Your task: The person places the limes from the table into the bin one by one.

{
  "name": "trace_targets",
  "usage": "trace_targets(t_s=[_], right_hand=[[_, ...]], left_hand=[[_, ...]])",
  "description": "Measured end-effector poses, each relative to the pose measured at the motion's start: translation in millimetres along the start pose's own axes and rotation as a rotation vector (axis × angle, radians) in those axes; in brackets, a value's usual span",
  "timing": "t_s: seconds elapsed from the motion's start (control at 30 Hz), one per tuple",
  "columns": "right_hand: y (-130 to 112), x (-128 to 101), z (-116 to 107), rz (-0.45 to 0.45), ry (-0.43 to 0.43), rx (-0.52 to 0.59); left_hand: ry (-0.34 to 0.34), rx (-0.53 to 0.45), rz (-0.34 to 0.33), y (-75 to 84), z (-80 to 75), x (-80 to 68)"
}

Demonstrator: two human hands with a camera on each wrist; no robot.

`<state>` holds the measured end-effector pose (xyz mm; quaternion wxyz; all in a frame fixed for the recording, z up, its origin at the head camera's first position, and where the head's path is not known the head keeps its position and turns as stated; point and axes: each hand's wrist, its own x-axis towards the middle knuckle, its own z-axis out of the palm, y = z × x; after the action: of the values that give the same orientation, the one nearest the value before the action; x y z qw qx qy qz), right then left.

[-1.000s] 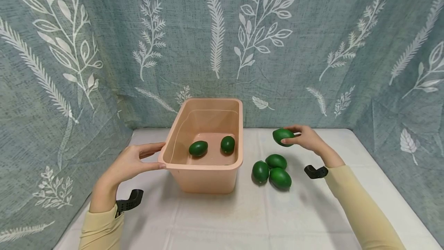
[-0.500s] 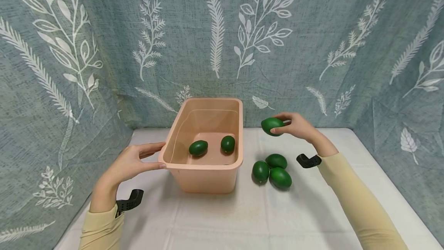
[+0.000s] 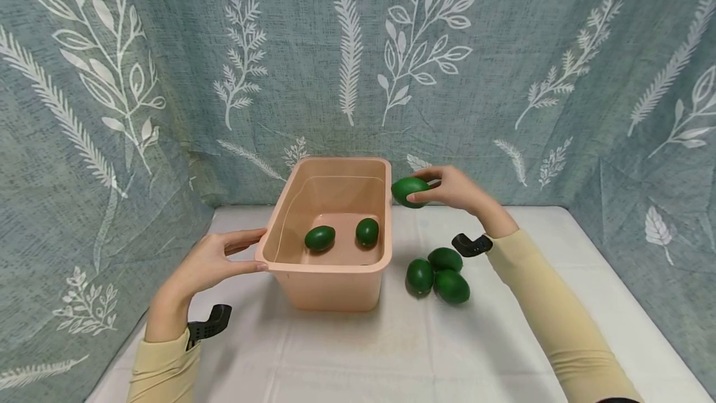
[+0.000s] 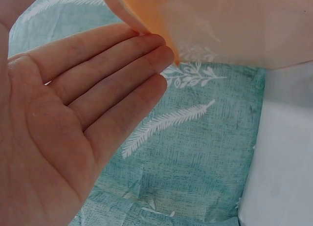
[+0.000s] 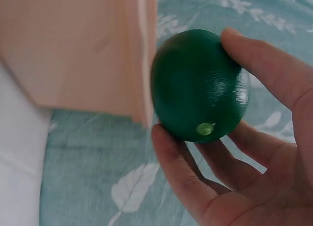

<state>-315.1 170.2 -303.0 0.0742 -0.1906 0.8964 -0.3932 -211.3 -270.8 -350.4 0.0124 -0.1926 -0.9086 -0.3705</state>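
Right hand (image 3: pixel 458 190) pinches a lime (image 3: pixel 410 192) between thumb and fingertips, raised over the desk (image 3: pixel 335 353) toward its far edge, just beside the right rim of the pink box (image 3: pixel 330 291). From this hand the lime lies to the left, its long axis running roughly left to right, so one end points at the rim, seemingly closer to the box's far right corner than its near right one. Seen from the right wrist, lime and rim stand edge to edge; whether they touch, I cannot tell.

Across the box, the left hand (image 3: pixel 215 263) keeps its four fingers straight and close together, thumb apart, touching the rim at the near left corner. It is well apart from the held lime.

Inside, two limes (image 3: pixel 320 239) lie on the floor of the box, one left, one right; a dark sliver behind the near rim is too small to identify. Three loose limes (image 3: pixel 452 286) cluster on the desk, off the box's near right corner.
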Motion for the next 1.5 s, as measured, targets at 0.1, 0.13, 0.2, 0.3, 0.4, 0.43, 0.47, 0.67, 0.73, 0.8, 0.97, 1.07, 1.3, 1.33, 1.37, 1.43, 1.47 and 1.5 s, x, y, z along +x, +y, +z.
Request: trace_targets(t_s=[0.1, 0.13, 0.2, 0.3, 0.4, 0.43, 0.47, 0.67, 0.73, 0.8, 0.97, 1.07, 1.3, 1.33, 1.37, 1.43, 1.47, 1.5], right_hand=[[-9, 6, 6, -0.019, -0.027, -0.001], [-12, 8, 9, -0.027, -0.036, 0.001], [-17, 12, 13, -0.042, -0.052, 0.001], [-26, 17, 20, -0.063, -0.074, 0.007], [-36, 20, 27, -0.077, -0.086, -0.007], [-39, 22, 28, -0.084, -0.089, -0.009], [-42, 23, 30, -0.092, -0.089, -0.016], [-56, 31, 39, -0.143, -0.109, -0.041], [-60, 33, 42, -0.150, -0.116, -0.044], [-64, 36, 45, -0.149, -0.117, -0.045], [-70, 44, 54, -0.148, -0.116, -0.020], [-70, 47, 58, -0.152, -0.111, 0.007], [-66, 45, 55, -0.126, -0.082, 0.037], [-66, 44, 53, -0.122, -0.077, 0.030], [-64, 42, 52, -0.118, -0.072, 0.022], [-61, 38, 49, -0.115, -0.066, 0.018], [-59, 36, 47, -0.113, -0.060, 0.012], [-57, 34, 45, -0.110, -0.055, 0.013]], left_hand=[[0.003, 0.000, 0.002, 0.0, -0.1, 0.3], [0.003, -0.001, 0.001, 0.1, -0.1, 0.3], [0.005, 0.000, 0.001, 0.5, -0.1, 0.6], [0.006, 0.000, 0.002, 0.7, -0.2, 0.9], [0.006, -0.001, 0.003, 0.4, -0.3, 1.0], [0.005, -0.001, 0.003, 0.3, -0.3, 1.0], [0.004, -0.002, 0.003, 0.2, -0.4, 1.0], [-0.002, -0.009, 0.008, -0.3, -0.9, -0.1], [-0.006, -0.013, 0.008, -0.6, -1.0, -0.5], [-0.010, -0.015, 0.007, -1.0, -1.0, -0.7], [-0.008, -0.018, 0.003, -1.9, -1.0, -1.1], [-0.008, -0.018, 0.005, -1.4, -0.8, -0.2], [-0.010, -0.010, 0.009, 0.5, -0.5, 1.1], [-0.010, -0.010, 0.009, 0.8, -0.6, 1.0], [-0.010, -0.010, 0.008, 1.1, -0.8, 0.9], [-0.010, -0.010, 0.006, 1.5, -1.1, 0.6], [-0.010, -0.011, 0.005, 1.6, -1.3, 0.4], [-0.011, -0.010, 0.004, 1.6, -1.4, 0.1]])
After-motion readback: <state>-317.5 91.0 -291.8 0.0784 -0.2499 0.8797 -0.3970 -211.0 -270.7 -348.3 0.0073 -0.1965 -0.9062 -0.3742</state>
